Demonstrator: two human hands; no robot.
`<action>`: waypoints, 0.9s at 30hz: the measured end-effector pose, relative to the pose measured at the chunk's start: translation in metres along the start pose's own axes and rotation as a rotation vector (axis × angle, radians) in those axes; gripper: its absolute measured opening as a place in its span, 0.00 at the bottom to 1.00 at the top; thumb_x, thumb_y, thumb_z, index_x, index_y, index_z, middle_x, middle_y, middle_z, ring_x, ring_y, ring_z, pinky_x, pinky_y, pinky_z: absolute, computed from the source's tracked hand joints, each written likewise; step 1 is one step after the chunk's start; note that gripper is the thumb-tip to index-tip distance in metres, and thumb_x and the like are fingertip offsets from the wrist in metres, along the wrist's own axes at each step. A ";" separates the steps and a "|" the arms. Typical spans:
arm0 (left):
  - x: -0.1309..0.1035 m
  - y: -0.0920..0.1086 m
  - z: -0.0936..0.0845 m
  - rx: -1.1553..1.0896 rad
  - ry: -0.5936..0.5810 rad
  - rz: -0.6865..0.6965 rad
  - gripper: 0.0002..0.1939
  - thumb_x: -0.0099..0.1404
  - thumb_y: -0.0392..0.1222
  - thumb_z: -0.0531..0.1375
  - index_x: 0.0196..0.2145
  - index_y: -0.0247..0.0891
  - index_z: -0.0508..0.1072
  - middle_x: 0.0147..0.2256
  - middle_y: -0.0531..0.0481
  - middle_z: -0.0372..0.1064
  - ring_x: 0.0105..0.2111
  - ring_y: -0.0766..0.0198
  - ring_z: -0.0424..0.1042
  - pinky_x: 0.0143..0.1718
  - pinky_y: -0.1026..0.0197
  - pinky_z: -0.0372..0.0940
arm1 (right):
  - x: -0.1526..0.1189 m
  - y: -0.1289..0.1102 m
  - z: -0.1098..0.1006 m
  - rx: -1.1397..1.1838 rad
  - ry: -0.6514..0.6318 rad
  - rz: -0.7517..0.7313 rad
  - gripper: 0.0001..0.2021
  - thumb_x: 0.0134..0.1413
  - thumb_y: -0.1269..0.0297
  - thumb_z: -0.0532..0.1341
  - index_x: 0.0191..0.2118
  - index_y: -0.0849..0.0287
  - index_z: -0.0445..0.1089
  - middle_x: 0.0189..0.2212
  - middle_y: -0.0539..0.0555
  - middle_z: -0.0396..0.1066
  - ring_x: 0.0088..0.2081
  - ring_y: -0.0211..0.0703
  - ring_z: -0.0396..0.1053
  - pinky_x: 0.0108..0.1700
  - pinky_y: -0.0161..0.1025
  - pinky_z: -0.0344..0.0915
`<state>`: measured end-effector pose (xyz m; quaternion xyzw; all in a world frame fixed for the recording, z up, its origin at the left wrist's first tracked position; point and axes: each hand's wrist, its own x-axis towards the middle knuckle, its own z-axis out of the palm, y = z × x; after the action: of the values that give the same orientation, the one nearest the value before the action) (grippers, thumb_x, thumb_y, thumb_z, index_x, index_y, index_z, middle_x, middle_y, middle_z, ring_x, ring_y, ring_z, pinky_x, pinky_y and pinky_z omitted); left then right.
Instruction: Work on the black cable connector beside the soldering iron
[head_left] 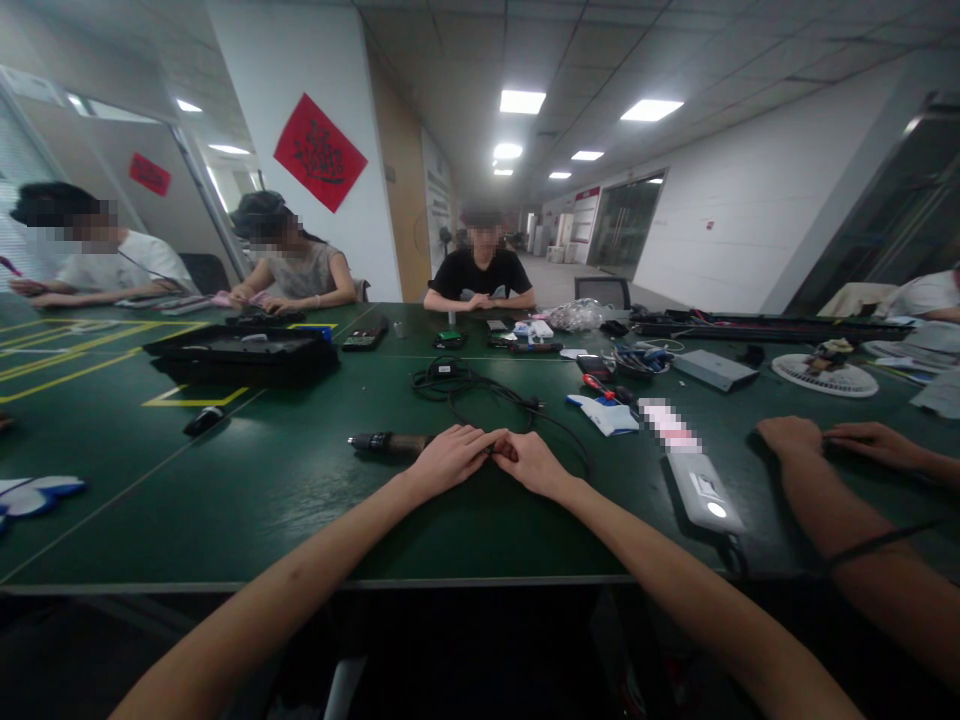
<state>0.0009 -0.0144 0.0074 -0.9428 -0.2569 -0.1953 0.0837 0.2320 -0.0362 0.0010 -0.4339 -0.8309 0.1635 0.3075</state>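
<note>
An electric screwdriver (390, 444) with a dark nose and brownish body lies on the green table, its tip pointing left. Over its rear part is my left hand (450, 458), fingers bent down around it and reaching toward the right hand. My right hand (534, 462) meets it fingertip to fingertip, with the fingers curled in. Whatever the right fingers pinch is hidden between the two hands. Just beyond them, a black cable (487, 385) with a small labelled box (444, 369) lies in loose loops.
A black tray (244, 355) stands back left. To the right are a glove (609, 414), a white power strip-like device (705, 490), a grey box (706, 369) and a round white fan part (823, 375). A neighbour's arms (825, 490) rest at right; other people sit across the table.
</note>
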 end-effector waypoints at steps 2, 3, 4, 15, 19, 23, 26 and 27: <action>0.000 0.000 0.000 0.009 0.002 -0.009 0.31 0.76 0.41 0.53 0.72 0.45 0.50 0.50 0.45 0.71 0.50 0.57 0.71 0.52 0.54 0.64 | 0.000 0.001 0.000 -0.006 -0.001 -0.001 0.02 0.62 0.68 0.65 0.38 0.60 0.74 0.31 0.52 0.75 0.30 0.39 0.71 0.36 0.34 0.63; 0.000 0.001 0.000 0.014 -0.003 -0.005 0.31 0.76 0.41 0.53 0.72 0.45 0.50 0.51 0.45 0.71 0.50 0.56 0.70 0.52 0.54 0.64 | 0.001 0.001 0.001 -0.012 -0.002 -0.001 0.02 0.62 0.68 0.65 0.38 0.60 0.74 0.30 0.52 0.75 0.30 0.39 0.71 0.35 0.34 0.63; 0.000 0.001 0.000 0.019 -0.009 0.006 0.31 0.75 0.40 0.54 0.72 0.45 0.50 0.51 0.45 0.70 0.51 0.56 0.70 0.52 0.54 0.64 | 0.001 0.002 0.001 -0.020 -0.004 0.000 0.02 0.62 0.67 0.65 0.37 0.60 0.74 0.30 0.52 0.75 0.30 0.39 0.71 0.35 0.34 0.63; 0.000 0.000 0.001 0.024 -0.013 0.019 0.31 0.75 0.40 0.54 0.72 0.45 0.51 0.51 0.44 0.70 0.51 0.56 0.70 0.53 0.54 0.63 | 0.002 0.001 0.002 0.002 0.006 0.010 0.03 0.62 0.66 0.66 0.39 0.60 0.74 0.32 0.52 0.76 0.31 0.40 0.72 0.36 0.34 0.64; 0.000 -0.001 0.002 0.030 -0.012 0.006 0.29 0.76 0.39 0.53 0.71 0.45 0.52 0.50 0.45 0.71 0.50 0.57 0.70 0.52 0.55 0.63 | 0.002 0.001 0.002 0.051 0.002 0.017 0.04 0.61 0.66 0.66 0.41 0.59 0.75 0.32 0.51 0.76 0.31 0.39 0.72 0.36 0.34 0.64; 0.001 -0.001 0.002 0.039 -0.004 -0.012 0.27 0.77 0.41 0.52 0.70 0.44 0.54 0.50 0.45 0.71 0.49 0.57 0.70 0.52 0.54 0.63 | 0.001 0.002 0.002 0.111 -0.015 0.034 0.05 0.60 0.65 0.67 0.40 0.60 0.75 0.32 0.51 0.76 0.32 0.39 0.72 0.36 0.34 0.66; 0.000 0.000 0.001 0.037 -0.010 0.007 0.28 0.76 0.41 0.53 0.71 0.44 0.53 0.50 0.45 0.71 0.50 0.56 0.70 0.52 0.54 0.63 | 0.001 0.003 0.001 0.129 -0.017 0.042 0.06 0.58 0.67 0.67 0.42 0.60 0.76 0.32 0.51 0.76 0.33 0.40 0.72 0.37 0.35 0.67; -0.001 0.000 0.000 0.031 -0.013 0.017 0.29 0.76 0.41 0.53 0.71 0.44 0.53 0.51 0.45 0.70 0.50 0.56 0.70 0.53 0.54 0.63 | 0.000 0.003 0.001 0.131 -0.013 0.047 0.06 0.58 0.67 0.66 0.42 0.60 0.76 0.33 0.51 0.76 0.33 0.40 0.72 0.38 0.35 0.67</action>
<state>0.0002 -0.0143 0.0071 -0.9447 -0.2525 -0.1846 0.0982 0.2331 -0.0345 -0.0008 -0.4310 -0.8101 0.2274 0.3261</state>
